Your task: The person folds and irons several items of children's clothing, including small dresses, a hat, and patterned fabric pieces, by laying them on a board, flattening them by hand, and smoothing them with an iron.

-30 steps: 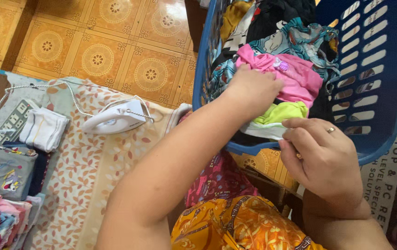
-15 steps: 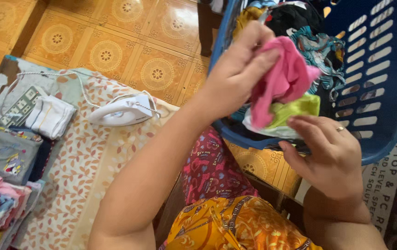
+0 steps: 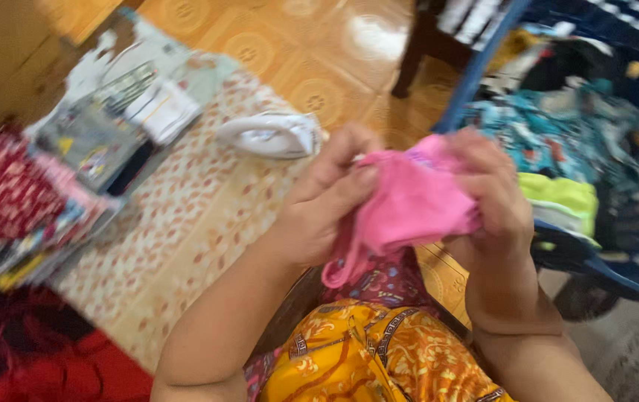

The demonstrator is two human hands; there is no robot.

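Note:
Both my hands hold a small pink garment (image 3: 409, 208) in front of me, above my lap. My left hand (image 3: 327, 201) pinches its left side and my right hand (image 3: 494, 190) grips its right side; a pink loop hangs down below. The frame is blurred by motion. To the right stands a blue laundry basket (image 3: 595, 260) filled with crumpled clothes, among them a lime-green piece (image 3: 561, 197) and a teal patterned one (image 3: 535, 141).
A white iron (image 3: 271, 134) rests on a leaf-patterned ironing cloth (image 3: 178, 238) on the left. Stacks of folded clothes (image 3: 44, 186) lie along its far left edge. Beyond is patterned orange floor tile (image 3: 312, 52) and a dark furniture leg (image 3: 416, 52).
My left hand lifted the pink garment out of the basket and brought it toward my lap. My right hand left the basket's rim and took hold of the garment too. The view swung left.

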